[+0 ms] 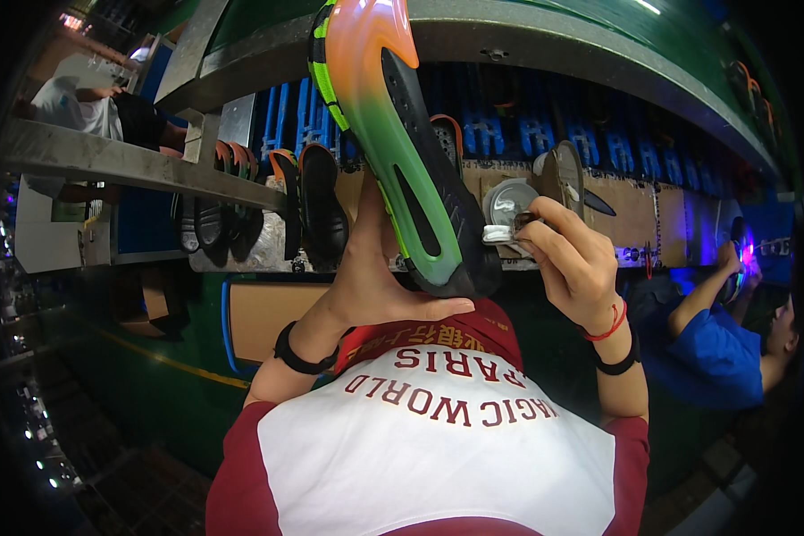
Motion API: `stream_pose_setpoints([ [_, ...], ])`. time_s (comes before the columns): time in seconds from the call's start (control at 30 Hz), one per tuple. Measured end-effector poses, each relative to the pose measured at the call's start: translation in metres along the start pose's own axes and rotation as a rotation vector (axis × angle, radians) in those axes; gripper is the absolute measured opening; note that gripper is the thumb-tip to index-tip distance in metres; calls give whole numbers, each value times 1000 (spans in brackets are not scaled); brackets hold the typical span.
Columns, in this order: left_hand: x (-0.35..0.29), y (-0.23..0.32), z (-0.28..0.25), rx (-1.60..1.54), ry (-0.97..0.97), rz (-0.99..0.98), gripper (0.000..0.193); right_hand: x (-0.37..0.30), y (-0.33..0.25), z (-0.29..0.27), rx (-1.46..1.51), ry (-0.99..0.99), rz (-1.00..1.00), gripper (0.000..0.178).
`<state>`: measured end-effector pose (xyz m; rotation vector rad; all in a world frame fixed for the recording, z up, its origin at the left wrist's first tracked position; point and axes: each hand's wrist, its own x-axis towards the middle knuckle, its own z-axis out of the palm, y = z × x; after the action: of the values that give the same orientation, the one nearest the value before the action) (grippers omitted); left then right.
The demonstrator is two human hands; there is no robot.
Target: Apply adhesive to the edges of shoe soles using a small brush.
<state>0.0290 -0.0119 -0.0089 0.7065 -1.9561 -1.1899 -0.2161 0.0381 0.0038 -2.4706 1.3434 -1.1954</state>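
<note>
Brown boards (630, 207) lie beyond the sole (386, 143), which slants upward in the left hand's grip, the left hand (366, 281) having its thumb across the near end and its other fingers mostly hidden behind. Close by the sole's right edge, the right hand (576, 259) pinches a white-tipped tool (497, 234) in bent fingers, though whether the tip touches is hard to tell. Just past it sits a round dish (511, 198), partly covered, while the sole's orange end is cut off above

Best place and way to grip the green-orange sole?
Likely the lower end of the sole, from the lower left, where the left hand is: the long piece points up and away, this end nearest, leaving its right edge to the right hand and white-tipped tool.
</note>
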Motion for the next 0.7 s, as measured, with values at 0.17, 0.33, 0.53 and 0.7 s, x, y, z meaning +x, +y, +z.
stream_pose_setpoints([
  [0.17, 5, 3, 0, -59, -38, 14, 138, 2, 3, 2, -11, 45, -17, 24],
  [0.33, 5, 2, 1, -52, -42, 32, 138, 5, 6, 5, -29, 86, -29, 24],
  [0.53, 6, 2, 1, -92, -51, 8, 137, 7, 8, 7, -41, 122, -35, 22],
  [0.7, 5, 0, 1, -117, -51, -3, 135, 8, 9, 9, -27, 142, -23, 22],
])
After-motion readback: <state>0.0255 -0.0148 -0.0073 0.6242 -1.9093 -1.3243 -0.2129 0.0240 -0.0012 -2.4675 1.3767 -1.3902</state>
